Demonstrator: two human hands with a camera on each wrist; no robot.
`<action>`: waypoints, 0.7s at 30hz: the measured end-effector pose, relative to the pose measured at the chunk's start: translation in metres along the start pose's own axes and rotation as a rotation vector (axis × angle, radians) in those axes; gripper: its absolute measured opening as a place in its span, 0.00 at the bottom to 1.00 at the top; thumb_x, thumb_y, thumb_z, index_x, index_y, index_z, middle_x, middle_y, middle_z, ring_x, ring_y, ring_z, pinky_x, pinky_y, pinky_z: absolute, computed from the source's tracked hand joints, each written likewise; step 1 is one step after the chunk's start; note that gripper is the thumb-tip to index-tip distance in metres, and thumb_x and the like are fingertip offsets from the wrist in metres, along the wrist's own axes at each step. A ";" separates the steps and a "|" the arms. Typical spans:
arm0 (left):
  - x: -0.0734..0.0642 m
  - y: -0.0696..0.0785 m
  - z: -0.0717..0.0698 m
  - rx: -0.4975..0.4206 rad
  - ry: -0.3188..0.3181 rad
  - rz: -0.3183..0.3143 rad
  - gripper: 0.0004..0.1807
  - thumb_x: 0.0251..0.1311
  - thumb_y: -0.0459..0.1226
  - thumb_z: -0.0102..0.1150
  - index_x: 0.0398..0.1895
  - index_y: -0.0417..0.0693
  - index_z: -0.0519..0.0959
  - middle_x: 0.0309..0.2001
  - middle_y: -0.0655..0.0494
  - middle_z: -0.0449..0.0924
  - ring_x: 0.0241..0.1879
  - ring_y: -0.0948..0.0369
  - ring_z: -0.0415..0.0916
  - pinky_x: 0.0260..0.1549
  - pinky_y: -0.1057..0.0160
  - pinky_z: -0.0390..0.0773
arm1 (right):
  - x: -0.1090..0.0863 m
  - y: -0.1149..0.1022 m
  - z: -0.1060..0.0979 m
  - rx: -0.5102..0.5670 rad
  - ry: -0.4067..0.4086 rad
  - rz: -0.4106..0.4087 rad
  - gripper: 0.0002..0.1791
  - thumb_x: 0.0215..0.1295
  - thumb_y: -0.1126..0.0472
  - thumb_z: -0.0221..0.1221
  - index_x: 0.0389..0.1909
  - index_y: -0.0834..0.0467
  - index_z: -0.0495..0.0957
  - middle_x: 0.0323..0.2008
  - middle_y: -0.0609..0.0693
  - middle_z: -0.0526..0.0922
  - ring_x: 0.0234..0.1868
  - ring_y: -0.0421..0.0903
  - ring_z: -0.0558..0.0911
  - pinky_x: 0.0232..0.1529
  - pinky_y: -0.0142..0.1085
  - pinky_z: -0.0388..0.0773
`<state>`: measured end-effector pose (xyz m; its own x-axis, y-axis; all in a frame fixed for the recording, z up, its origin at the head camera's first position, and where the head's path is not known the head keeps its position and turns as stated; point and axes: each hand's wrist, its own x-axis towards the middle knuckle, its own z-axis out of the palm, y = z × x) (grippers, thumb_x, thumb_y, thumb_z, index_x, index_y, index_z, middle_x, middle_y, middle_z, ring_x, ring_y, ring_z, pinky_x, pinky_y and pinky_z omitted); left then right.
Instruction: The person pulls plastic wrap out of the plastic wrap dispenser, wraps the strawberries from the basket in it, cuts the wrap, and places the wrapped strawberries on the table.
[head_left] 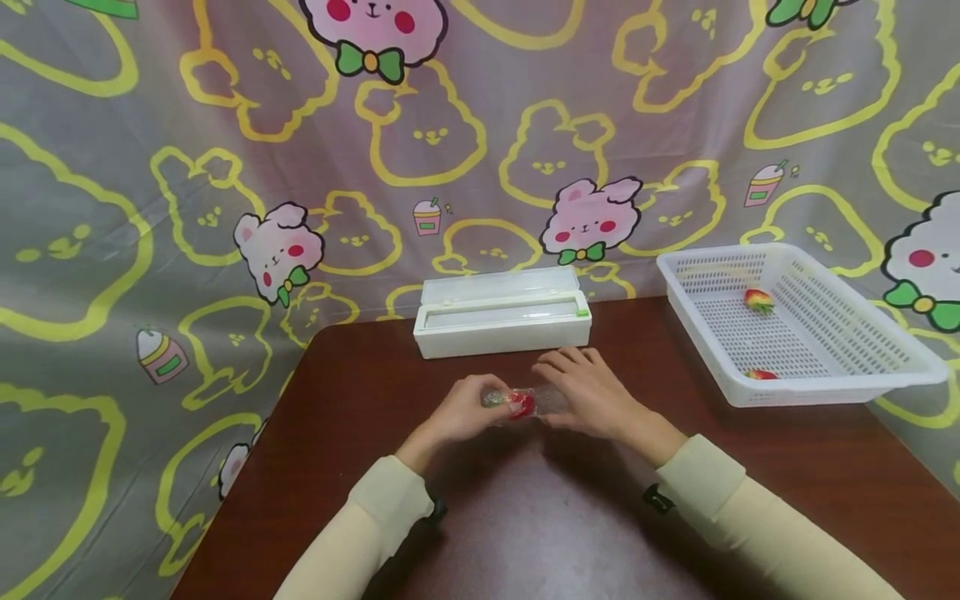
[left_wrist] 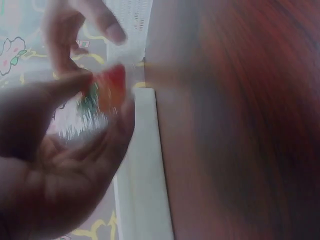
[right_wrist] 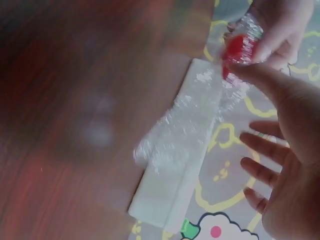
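Observation:
A red strawberry (head_left: 521,405) with green leaves is wrapped in clear plastic film, held above the brown table between the thumb and fingers of my left hand (head_left: 463,408). In the left wrist view the leafy end of the strawberry (left_wrist: 102,95) lies toward the palm, under crinkled film. My right hand (head_left: 588,393) is beside it, fingers spread and fairly straight, thumb right at the strawberry. From the fruit a loose tail of plastic film (right_wrist: 175,127) trails off in the right wrist view.
Behind the hands stands a long white cling film box (head_left: 502,337), its clear lid raised. A white perforated basket (head_left: 847,387) at the right holds a strawberry (head_left: 759,300) and another strawberry (head_left: 762,374). A patterned curtain (head_left: 480,142) hangs along the back of the table (head_left: 525,525).

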<state>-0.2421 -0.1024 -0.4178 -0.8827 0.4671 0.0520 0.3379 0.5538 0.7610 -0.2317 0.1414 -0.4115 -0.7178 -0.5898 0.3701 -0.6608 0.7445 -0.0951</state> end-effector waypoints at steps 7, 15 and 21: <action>-0.001 0.003 -0.002 0.058 0.100 -0.017 0.12 0.61 0.40 0.71 0.44 0.44 0.84 0.38 0.53 0.85 0.34 0.62 0.79 0.36 0.61 0.81 | -0.002 0.001 -0.002 0.182 -0.082 0.176 0.44 0.54 0.51 0.76 0.69 0.62 0.71 0.62 0.58 0.78 0.53 0.54 0.82 0.51 0.54 0.80; -0.001 0.005 -0.002 -0.010 0.000 0.058 0.15 0.63 0.44 0.71 0.47 0.46 0.83 0.39 0.56 0.84 0.37 0.63 0.79 0.38 0.62 0.81 | -0.003 0.002 0.003 0.309 -0.135 0.206 0.41 0.55 0.56 0.75 0.67 0.66 0.71 0.49 0.56 0.84 0.45 0.49 0.82 0.42 0.48 0.82; -0.002 0.002 -0.005 -0.101 -0.058 0.080 0.15 0.63 0.43 0.70 0.49 0.46 0.83 0.40 0.55 0.84 0.38 0.61 0.79 0.39 0.62 0.81 | -0.002 0.003 0.003 0.473 -0.142 0.081 0.39 0.56 0.62 0.73 0.67 0.69 0.69 0.53 0.60 0.82 0.51 0.50 0.82 0.53 0.48 0.81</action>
<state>-0.2412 -0.1058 -0.4135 -0.8327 0.5479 0.0798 0.3693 0.4422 0.8174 -0.2333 0.1438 -0.4157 -0.7717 -0.5973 0.2183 -0.6055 0.5852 -0.5393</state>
